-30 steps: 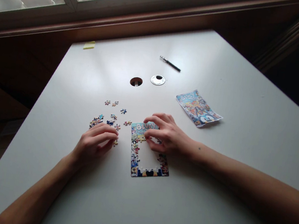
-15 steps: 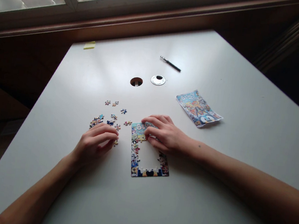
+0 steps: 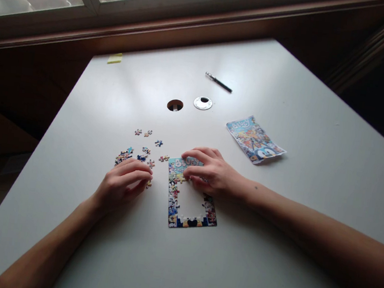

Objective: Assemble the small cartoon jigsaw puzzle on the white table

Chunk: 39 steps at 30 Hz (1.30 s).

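Note:
A partly assembled jigsaw puzzle (image 3: 172, 202) lies in front of me, its border joined around a bare white middle. My right hand (image 3: 206, 170) rests over its upper right part. One finger reaches to the top edge, while lower fingertips are bent onto a yellow puzzle piece (image 3: 181, 178) at the inner edge; the thumb is largely hidden. To the left, my left hand (image 3: 125, 181) hovers low or rests by the loose puzzle pieces (image 3: 123, 156), fingers loosely curved and apart from the thumb. One loose piece (image 3: 148, 184) shows beside its fingertips.
A creased picture sheet (image 3: 255, 140) lies right of the puzzle on the white table (image 3: 122, 257). Farther back are a black pen (image 3: 219, 82), a round metal cover (image 3: 203, 103), a cable hole (image 3: 175, 105) and a yellow sticky note (image 3: 114, 58).
My right fingertips have shifted slightly left over the puzzle's top inner edge, showing more of its printed title. My left hand has stayed in place.

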Available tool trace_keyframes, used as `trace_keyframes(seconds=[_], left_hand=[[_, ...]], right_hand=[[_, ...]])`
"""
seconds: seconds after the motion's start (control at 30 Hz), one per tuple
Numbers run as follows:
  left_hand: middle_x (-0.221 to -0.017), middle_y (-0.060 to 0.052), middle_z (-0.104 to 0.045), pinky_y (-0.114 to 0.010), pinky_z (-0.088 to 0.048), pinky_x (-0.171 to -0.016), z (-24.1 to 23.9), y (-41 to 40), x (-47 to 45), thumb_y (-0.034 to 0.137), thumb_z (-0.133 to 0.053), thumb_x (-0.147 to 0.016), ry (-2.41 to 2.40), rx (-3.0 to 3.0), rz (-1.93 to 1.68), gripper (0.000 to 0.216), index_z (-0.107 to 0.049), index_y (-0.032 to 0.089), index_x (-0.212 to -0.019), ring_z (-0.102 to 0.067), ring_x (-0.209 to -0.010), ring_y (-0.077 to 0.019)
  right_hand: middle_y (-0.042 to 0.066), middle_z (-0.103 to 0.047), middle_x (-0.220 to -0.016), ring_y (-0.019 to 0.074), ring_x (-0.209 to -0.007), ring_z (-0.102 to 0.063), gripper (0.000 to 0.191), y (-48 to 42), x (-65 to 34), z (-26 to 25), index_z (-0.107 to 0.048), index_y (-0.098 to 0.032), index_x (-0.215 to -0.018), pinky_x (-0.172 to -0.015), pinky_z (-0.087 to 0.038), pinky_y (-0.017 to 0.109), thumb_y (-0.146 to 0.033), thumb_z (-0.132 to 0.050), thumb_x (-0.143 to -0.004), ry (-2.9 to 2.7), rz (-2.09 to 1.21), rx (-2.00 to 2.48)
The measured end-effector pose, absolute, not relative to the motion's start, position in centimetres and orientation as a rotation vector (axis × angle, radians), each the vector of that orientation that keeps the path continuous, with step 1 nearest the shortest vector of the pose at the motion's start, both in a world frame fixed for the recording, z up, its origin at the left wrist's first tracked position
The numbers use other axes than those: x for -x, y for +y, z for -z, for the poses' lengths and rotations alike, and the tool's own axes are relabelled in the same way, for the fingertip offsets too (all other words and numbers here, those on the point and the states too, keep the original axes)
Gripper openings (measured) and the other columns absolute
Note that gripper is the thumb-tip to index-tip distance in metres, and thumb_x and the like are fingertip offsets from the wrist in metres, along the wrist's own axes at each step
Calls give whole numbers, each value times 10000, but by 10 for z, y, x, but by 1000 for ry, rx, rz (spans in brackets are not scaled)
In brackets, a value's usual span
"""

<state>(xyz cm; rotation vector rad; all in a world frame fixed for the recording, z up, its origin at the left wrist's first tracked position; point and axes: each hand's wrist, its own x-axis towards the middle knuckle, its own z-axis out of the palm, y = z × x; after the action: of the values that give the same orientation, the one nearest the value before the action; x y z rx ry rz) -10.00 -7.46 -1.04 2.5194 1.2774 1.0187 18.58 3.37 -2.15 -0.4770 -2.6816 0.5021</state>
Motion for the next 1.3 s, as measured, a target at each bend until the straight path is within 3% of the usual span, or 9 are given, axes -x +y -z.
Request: trace_keyframes(seconds=[0.67, 1.3], left_hand=[[-928, -69, -722, -332, -574, -810, 11, -74, 100, 106, -644, -872, 1294, -2514, -1019, 118, -676, 199, -936, -685, -860, -174], [-940, -69, -713, -335, -566, -819, 11, -74, 100, 43, -655, -838, 1272, -2518, -1029, 188, -668, 194, -950, -672, -874, -173]], right_hand=[[65, -595, -1338, 280, -1265, -467, 164, 34, -186, 21, -641, -266, -1082, -1037, -326, 449, -260, -575, -932, -2688, -480, 460], [82, -604, -1336, 281, -1264, -475, 212, 35, -185, 21, -602, -247, -1143, -1041, -317, 446, -327, -557, -952, -2682, -504, 467]])
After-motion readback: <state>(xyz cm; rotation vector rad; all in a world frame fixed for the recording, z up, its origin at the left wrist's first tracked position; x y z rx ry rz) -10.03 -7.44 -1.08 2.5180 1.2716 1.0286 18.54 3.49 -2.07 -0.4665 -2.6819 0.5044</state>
